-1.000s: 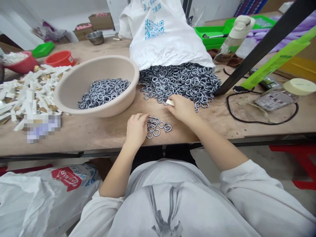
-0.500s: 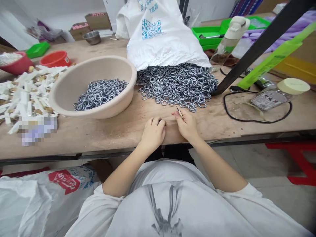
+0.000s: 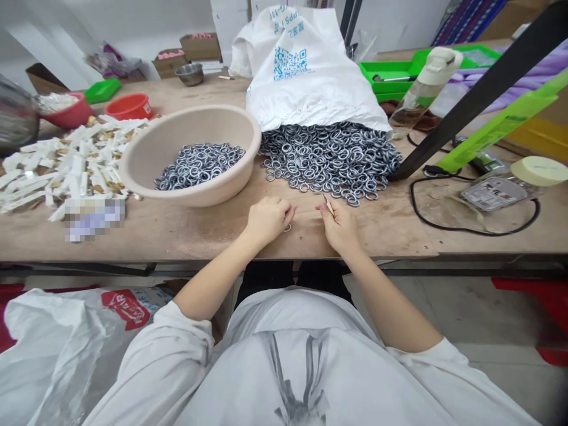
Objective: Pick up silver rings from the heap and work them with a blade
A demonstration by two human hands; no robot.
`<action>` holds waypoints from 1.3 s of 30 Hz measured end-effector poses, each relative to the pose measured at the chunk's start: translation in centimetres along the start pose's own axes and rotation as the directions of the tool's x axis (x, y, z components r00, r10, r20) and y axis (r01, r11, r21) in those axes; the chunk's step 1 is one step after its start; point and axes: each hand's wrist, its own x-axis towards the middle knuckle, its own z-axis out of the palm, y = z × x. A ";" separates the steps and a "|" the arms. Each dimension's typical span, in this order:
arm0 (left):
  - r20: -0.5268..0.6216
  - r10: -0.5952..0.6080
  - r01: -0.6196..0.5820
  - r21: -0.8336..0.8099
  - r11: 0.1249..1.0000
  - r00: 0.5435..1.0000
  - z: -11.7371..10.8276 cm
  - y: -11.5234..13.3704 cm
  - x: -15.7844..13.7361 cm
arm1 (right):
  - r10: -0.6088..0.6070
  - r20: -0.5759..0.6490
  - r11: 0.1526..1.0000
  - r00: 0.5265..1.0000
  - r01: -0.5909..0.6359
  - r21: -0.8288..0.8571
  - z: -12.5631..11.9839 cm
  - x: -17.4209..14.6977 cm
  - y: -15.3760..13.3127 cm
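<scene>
My left hand (image 3: 267,220) is over the front part of the table, its fingers curled and pressed together. What they hold, if anything, is hidden. One small ring (image 3: 288,228) shows on the wood just under its fingertips. My right hand (image 3: 341,229), a short way to the right, is closed round a thin pale stick with a dark tip (image 3: 329,206), which points up and away from me. Beyond both hands lies a heap of grey metallic-looking rings (image 3: 328,157), spilling from a white sack (image 3: 310,89). More such rings (image 3: 202,167) lie in a beige basin (image 3: 142,148).
White strip-like pieces (image 3: 75,160) are spread at the left, near a red bowl (image 3: 126,106). A dark slanted post (image 3: 444,127) stands right of the heap. Beside it are a black cable (image 3: 417,204), a lidded jar (image 3: 492,192) and a clear bottle (image 3: 412,97).
My left hand has drawn its fingers together, and a ring now shows beneath them. The right hand still grips the stick. The whole view has shifted slightly.
</scene>
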 end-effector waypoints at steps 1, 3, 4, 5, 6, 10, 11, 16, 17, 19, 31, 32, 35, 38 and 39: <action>-0.087 -0.023 0.022 -0.011 1.000 0.996 -1.4 -0.6 0.7 | -0.007 -0.002 1.000 1.000 0.007 -0.001 0.0 0.0 0.0; -0.284 -0.128 0.124 -0.034 0.992 0.950 -4.8 -2.7 2.7 | -0.019 -0.001 1.000 1.000 0.019 -0.003 0.0 0.0 0.0; -0.361 -0.213 0.215 -0.035 0.976 0.908 -6.6 -4.0 3.8 | -0.020 0.002 1.000 1.000 0.020 -0.004 0.0 0.0 -0.1; -0.419 -0.297 0.314 -0.030 0.949 0.858 -8.2 -5.5 4.9 | -0.017 0.006 1.000 1.000 0.017 -0.007 0.0 -0.1 -0.1; -0.445 -0.363 0.392 -0.029 0.920 0.819 -9.5 -7.0 5.7 | -0.009 0.009 1.000 1.000 0.009 -0.010 0.0 -0.1 -0.1; -0.372 -0.379 0.397 -0.028 0.917 0.848 -10.3 -9.5 5.3 | 0.030 0.007 0.999 1.000 -0.030 -0.013 0.0 -0.1 -0.2; -0.393 -0.301 0.314 -0.033 0.949 0.869 -9.3 -8.8 4.2 | 0.031 0.006 0.999 0.999 -0.031 -0.013 0.1 -0.1 -0.2; -0.038 0.004 -0.004 -0.007 1.000 0.999 -2.2 -1.7 -2.8 | 0.005 0.022 1.000 1.000 -0.004 -0.018 0.1 -0.1 -0.2; 0.057 -0.044 0.044 0.002 0.999 0.997 -0.9 -0.5 -3.6 | 0.004 0.020 1.000 1.000 -0.004 -0.021 0.1 -0.2 -0.3; 0.186 -0.066 0.066 0.006 0.998 0.980 0.8 1.0 -4.6 | 0.008 0.013 1.000 1.000 -0.008 -0.026 0.1 -0.2 -0.3; 0.084 0.380 -0.381 -0.003 0.925 0.921 1.9 0.8 -7.9 | -0.010 0.026 0.999 1.000 0.011 -0.044 -0.2 -0.2 -0.4; 0.072 0.395 -0.398 0.020 0.917 0.916 2.0 0.6 -8.1 | -0.008 0.026 0.999 1.000 0.010 -0.046 -0.2 -0.2 -0.5; 0.050 0.384 -0.387 0.087 0.918 0.922 2.6 -0.1 -8.7 | 0.000 0.027 0.999 1.000 0.001 -0.047 -0.2 -0.3 -0.5; 0.029 0.359 -0.360 0.106 0.927 0.933 3.3 -0.6 -8.9 | 0.008 0.026 0.999 1.000 -0.006 -0.042 -0.2 -0.3 -0.5; 0.022 0.361 -0.361 0.097 0.927 0.932 3.4 -0.6 -8.9 | 0.010 0.026 0.999 1.000 -0.009 -0.042 -0.1 -0.3 -0.5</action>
